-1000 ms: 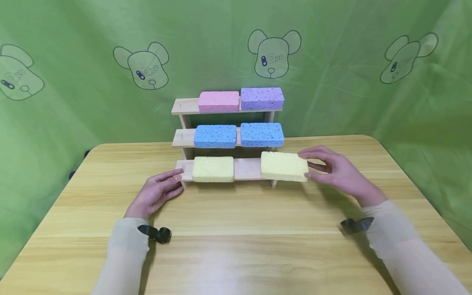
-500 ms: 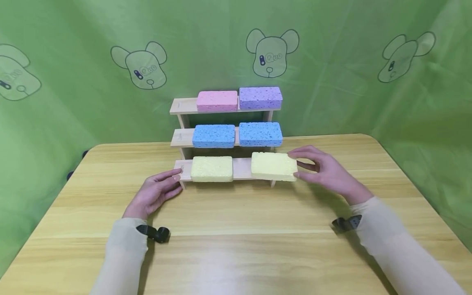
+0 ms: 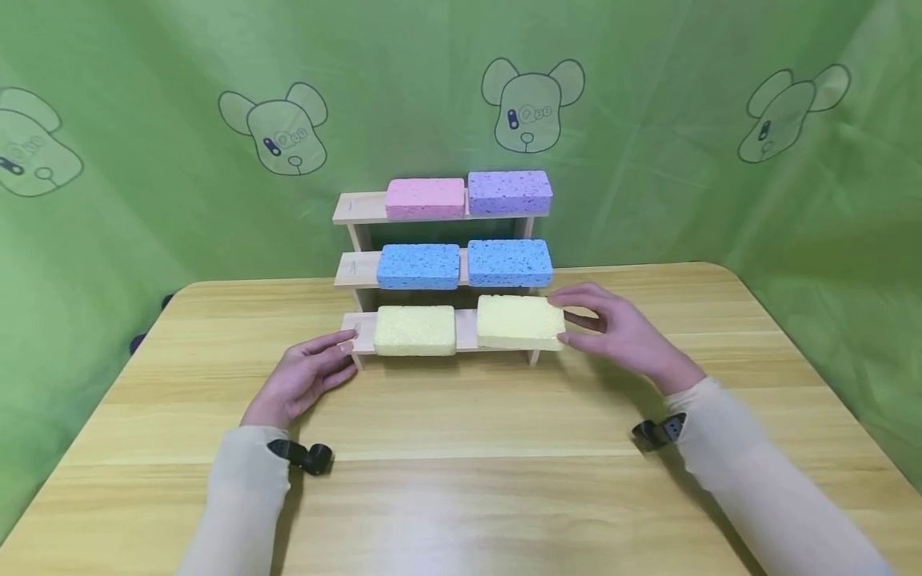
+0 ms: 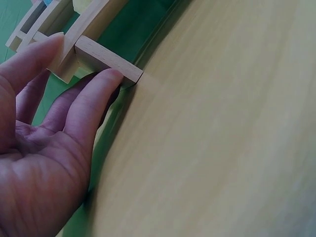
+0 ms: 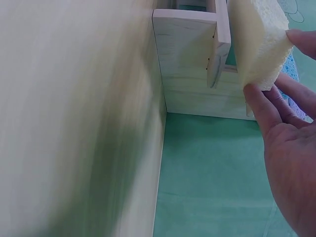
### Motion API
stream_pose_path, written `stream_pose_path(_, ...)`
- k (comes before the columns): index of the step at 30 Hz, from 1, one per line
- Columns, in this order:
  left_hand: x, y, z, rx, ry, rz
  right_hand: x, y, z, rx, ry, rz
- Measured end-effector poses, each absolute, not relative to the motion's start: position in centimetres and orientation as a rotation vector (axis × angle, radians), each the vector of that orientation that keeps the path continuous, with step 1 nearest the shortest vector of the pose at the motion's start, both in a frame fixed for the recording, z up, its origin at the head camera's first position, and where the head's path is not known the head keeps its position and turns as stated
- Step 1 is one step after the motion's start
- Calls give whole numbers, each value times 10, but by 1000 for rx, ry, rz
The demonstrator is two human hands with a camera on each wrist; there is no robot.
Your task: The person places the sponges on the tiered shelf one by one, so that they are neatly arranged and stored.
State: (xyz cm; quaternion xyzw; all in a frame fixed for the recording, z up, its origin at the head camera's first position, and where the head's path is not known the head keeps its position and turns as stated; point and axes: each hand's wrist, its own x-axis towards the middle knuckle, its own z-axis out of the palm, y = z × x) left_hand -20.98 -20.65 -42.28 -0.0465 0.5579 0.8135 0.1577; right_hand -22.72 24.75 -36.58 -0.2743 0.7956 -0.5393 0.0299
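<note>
A three-tier wooden shelf rack (image 3: 363, 276) stands on the table with two sponges on each of its upper tiers. My left hand (image 3: 306, 376) holds the left end of the bottom tier; in the left wrist view its fingertips (image 4: 111, 76) touch the shelf and its leg. With thumb and fingers, my right hand (image 3: 608, 324) pinches the right end of a pale yellow sponge (image 3: 520, 322). That sponge is over the right part of the bottom tier, and the right wrist view shows a gap between sponge (image 5: 259, 44) and board. Another yellow sponge (image 3: 414, 330) lies on the tier, left of it.
A pink sponge (image 3: 426, 198) and a purple sponge (image 3: 510, 192) lie on the top tier. Two blue sponges, a left blue sponge (image 3: 418, 266) and a right blue sponge (image 3: 509, 262), occupy the middle tier. Green cloth (image 3: 403, 96) hangs behind the wooden table (image 3: 461, 496).
My right hand has moved left with the yellow sponge, from past the rack's right end to over the bottom tier. The left hand stays at the rack's left end.
</note>
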Motion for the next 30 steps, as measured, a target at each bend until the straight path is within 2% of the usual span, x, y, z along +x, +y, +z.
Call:
stream_pose_path(20,-209,-204,-421,-146,1597,2324,-236,240,-378,-823,2356,-1755)
stream_pose_path(30,-209,-205,-421,-138,1594,2330,-237,243,-379,-819,2478,-1645)
